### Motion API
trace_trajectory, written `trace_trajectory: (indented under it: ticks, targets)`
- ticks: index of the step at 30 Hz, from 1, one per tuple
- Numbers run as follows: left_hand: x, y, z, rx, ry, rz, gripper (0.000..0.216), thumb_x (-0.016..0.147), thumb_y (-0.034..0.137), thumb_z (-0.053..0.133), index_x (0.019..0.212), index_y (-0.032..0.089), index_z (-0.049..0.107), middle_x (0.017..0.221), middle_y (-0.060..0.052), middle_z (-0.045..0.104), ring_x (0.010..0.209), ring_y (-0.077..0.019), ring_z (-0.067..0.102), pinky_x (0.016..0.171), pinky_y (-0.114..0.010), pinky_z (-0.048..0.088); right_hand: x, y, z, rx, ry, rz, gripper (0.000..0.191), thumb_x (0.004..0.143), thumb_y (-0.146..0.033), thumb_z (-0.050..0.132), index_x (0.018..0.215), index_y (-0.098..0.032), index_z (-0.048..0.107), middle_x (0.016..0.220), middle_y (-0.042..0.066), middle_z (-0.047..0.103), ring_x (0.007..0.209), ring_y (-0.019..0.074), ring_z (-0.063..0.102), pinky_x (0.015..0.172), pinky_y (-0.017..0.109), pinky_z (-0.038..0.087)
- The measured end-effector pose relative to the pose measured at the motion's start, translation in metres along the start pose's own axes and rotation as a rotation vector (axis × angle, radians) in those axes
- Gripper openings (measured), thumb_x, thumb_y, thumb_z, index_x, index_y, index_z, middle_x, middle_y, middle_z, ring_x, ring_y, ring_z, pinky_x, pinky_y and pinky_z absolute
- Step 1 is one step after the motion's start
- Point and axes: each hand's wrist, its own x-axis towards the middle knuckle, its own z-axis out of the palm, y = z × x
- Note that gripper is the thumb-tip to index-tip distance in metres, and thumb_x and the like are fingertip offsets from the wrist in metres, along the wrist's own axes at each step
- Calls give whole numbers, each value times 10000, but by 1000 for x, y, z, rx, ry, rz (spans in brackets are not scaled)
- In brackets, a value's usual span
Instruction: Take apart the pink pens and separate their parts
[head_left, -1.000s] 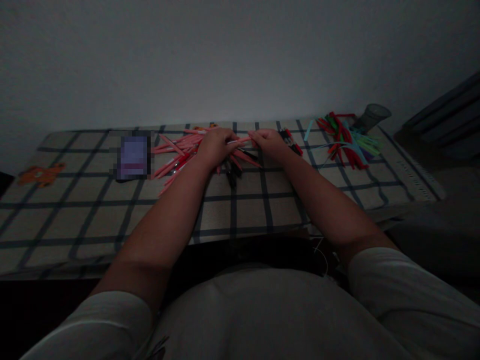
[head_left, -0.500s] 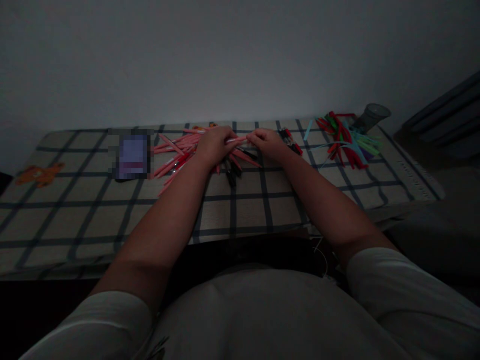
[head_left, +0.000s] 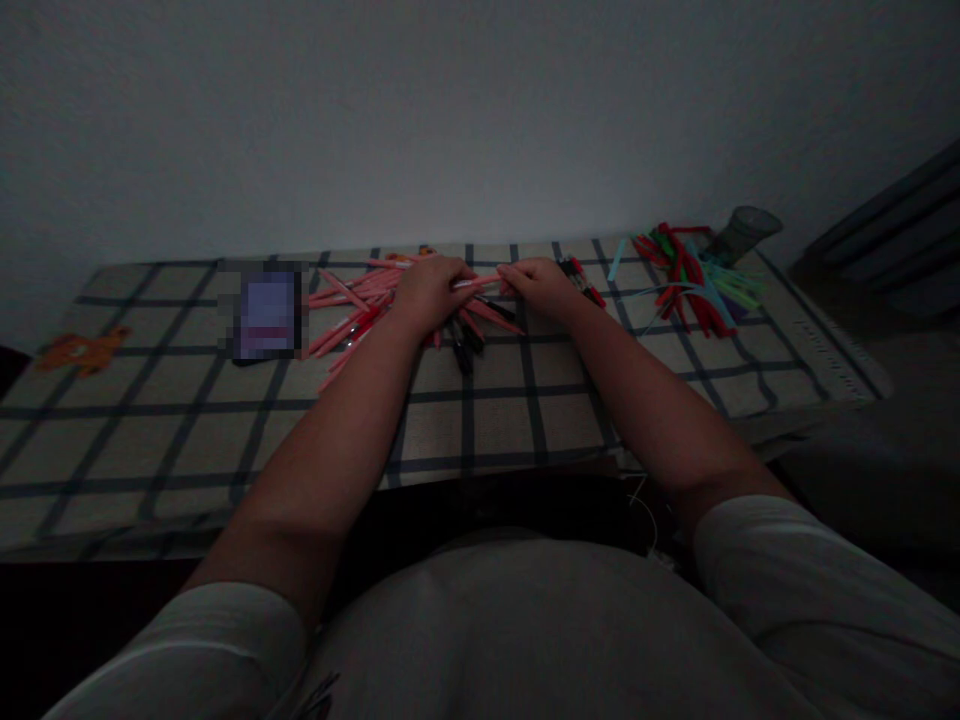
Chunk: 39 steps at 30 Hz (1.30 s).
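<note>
Between my two hands stretches a slim pink pen (head_left: 486, 281), gripped near each end. My left hand (head_left: 433, 291) is closed round its left part, above a heap of pens. The fingertips of my right hand (head_left: 536, 284) pinch its right end. Many pink pens (head_left: 352, 287) lie crisscrossed under and left of my left hand, with a few red ones among them. Several black pens (head_left: 463, 350) poke out below that hand. Just beyond my right hand is a small group of red and black pens (head_left: 583, 282). My palms hide part of the heap.
A checked cloth (head_left: 495, 420) covers the table against the wall. A pixelated phone-like object (head_left: 268, 312) lies left, beyond it an orange bear-shaped piece (head_left: 84, 350). To the right are red, green and blue fuzzy strips (head_left: 694, 290) and a tipped, see-through cup (head_left: 742, 235).
My right hand has shifted very slightly at the pen's right end, its fingers curled a little differently. My left hand and the pen heap look the same.
</note>
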Motion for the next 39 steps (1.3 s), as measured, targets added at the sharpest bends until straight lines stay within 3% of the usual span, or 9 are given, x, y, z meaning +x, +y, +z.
trace_trajectory:
  ticks: [6, 16, 21, 26, 31, 39]
  targets:
    - [0, 1, 0, -4, 4, 10, 318, 1038, 480, 703, 1190, 243, 850, 1029, -100, 799, 1013, -274, 680, 881, -351, 458, 0, 2, -2, 22, -7, 2, 554, 1046, -579, 646, 628, -218, 590, 616, 8, 534, 709, 187, 505, 702, 332, 358]
    - [1, 2, 1, -33, 6, 11, 284, 1019, 390, 703, 1211, 229, 836, 1136, -107, 803, 1054, -273, 681, 895, -347, 471, 1, 8, 0, 19, 29, -7, 524, 1037, -609, 649, 692, -215, 641, 661, 11, 567, 725, 198, 518, 717, 334, 383]
    - [0, 0, 1, -26, 19, -18, 343, 1037, 382, 671, 1323, 244, 801, 1233, -110, 784, 1122, -285, 682, 926, -354, 479, 4, 13, -1, 38, 67, 2, 571, 1044, -707, 600, 748, -221, 653, 692, 17, 560, 740, 205, 532, 739, 341, 422]
    - [1, -2, 3, 6, 16, -25, 330, 1055, 402, 657, 1291, 236, 818, 1213, -109, 782, 1138, -294, 694, 931, -360, 475, 2, 14, -3, 5, 3, 19, 670, 1052, -816, 460, 763, -234, 620, 724, 41, 583, 781, 230, 588, 787, 369, 475]
    - [3, -4, 5, -20, 35, -1, 293, 1031, 402, 694, 1237, 256, 843, 1156, -92, 797, 1094, -279, 690, 901, -359, 478, 1, 19, -3, 5, -47, -28, 714, 1026, -862, 416, 713, -238, 564, 693, 35, 542, 726, 213, 538, 749, 372, 432]
    - [3, -6, 6, -45, 25, 62, 354, 1077, 427, 638, 1319, 256, 832, 1154, -96, 803, 1125, -275, 683, 944, -356, 472, 9, 31, -4, -15, -19, -43, 612, 1055, -750, 501, 753, -229, 612, 723, 41, 564, 777, 229, 551, 756, 367, 424]
